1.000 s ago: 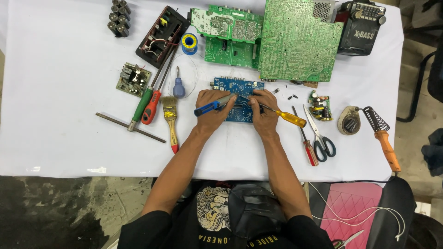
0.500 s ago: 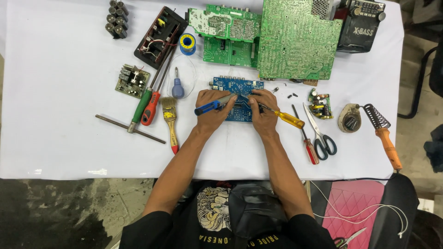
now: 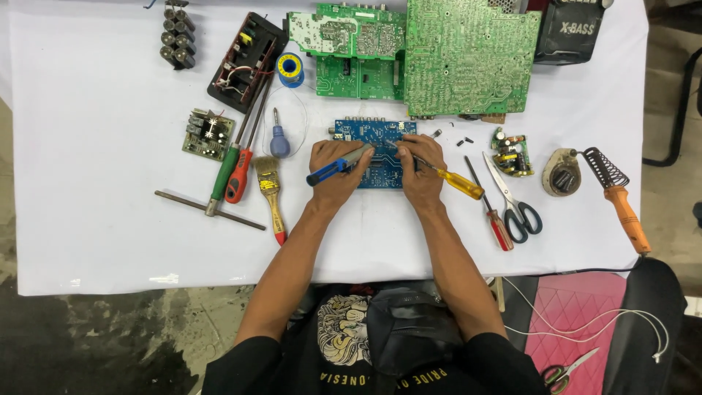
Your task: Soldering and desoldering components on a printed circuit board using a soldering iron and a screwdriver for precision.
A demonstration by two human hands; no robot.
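Observation:
A blue circuit board lies on the white table in front of me. My left hand rests on its left part and grips a blue-handled soldering iron, tip pointing toward the board's middle. My right hand rests on the board's right part and holds a yellow-handled screwdriver, its thin shaft reaching to the board near the iron's tip. Both hands hide much of the board.
Left of me lie a paintbrush, red and green screwdrivers, a small blue screwdriver and a metal rod. Right: red screwdriver, scissors, soldering iron stand. Large green boards sit behind.

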